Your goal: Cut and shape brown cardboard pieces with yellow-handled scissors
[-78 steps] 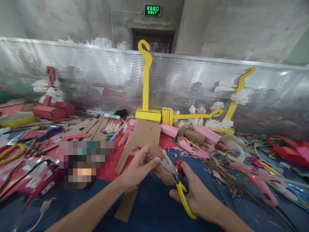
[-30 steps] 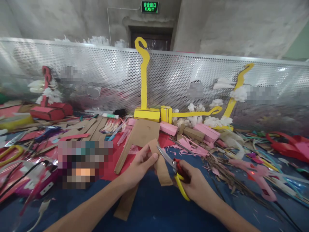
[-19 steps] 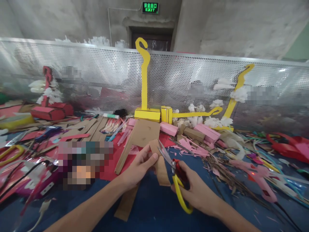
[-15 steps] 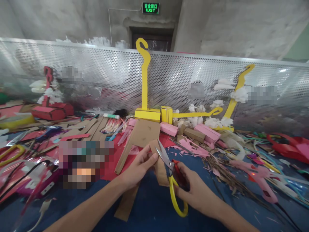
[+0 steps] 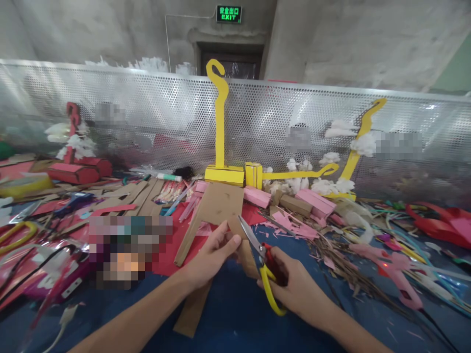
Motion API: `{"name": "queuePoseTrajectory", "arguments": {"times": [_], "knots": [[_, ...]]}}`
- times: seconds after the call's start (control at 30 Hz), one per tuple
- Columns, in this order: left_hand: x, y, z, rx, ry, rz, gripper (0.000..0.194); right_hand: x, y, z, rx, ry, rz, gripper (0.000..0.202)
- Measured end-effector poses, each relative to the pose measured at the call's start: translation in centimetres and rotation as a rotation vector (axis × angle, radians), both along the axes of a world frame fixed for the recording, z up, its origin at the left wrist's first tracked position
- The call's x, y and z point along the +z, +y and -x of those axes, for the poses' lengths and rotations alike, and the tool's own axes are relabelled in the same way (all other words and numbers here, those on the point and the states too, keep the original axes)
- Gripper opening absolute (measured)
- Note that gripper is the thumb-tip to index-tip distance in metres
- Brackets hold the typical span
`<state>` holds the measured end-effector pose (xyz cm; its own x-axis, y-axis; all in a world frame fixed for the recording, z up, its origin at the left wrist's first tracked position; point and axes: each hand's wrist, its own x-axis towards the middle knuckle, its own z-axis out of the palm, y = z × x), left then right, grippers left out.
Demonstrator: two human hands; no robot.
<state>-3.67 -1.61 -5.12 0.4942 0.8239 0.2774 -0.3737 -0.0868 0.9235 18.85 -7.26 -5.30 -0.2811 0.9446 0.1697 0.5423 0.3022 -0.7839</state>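
My left hand (image 5: pixel 217 247) pinches a narrow brown cardboard strip (image 5: pixel 247 254) between thumb and fingers. In my right hand (image 5: pixel 289 277) is a pair of scissors (image 5: pixel 253 239) with one yellow and one red handle, its fingers wrapped round them. The blades point up and to the left, at the strip's right edge; part of them is hidden by the strip. Under my left forearm lies another cardboard strip (image 5: pixel 193 311). Just beyond my hands rests a wider cardboard piece (image 5: pixel 222 201).
Behind stand a yellow hook-topped paper stand (image 5: pixel 220 127) and a perforated metal panel (image 5: pixel 165 113). Pink paper rolls and scraps (image 5: pixel 294 225) lie to the right, near a pink glue gun (image 5: pixel 395 269) with its cord. At the left are a second pair of scissors (image 5: pixel 20 235) and cables.
The scissors have closed: their blades are nearer each other and the yellow handle has swung up. The lower part of the strip has tilted. My left hand has barely moved.
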Motion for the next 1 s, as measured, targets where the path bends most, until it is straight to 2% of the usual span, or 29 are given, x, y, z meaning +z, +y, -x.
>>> {"name": "queuePoseTrajectory", "arguments": {"times": [0.33,0.43,0.6,1.0], "knots": [[0.3,-0.1,0.2,-0.004,0.01,-0.027,0.03,1.1,-0.9,0.5,0.026,0.019,0.12,0.041],[0.1,0.1,0.2,0.008,0.001,-0.048,0.029,0.9,-0.9,0.4,0.073,0.019,0.138,0.037],[0.1,0.2,0.3,-0.012,-0.012,-0.037,0.028,0.7,-0.5,0.1,0.124,0.029,0.067,0.021],[0.3,0.0,0.1,-0.002,-0.031,0.005,0.022,-0.1,-0.2,0.2,0.014,-0.059,0.019,0.014]]}}
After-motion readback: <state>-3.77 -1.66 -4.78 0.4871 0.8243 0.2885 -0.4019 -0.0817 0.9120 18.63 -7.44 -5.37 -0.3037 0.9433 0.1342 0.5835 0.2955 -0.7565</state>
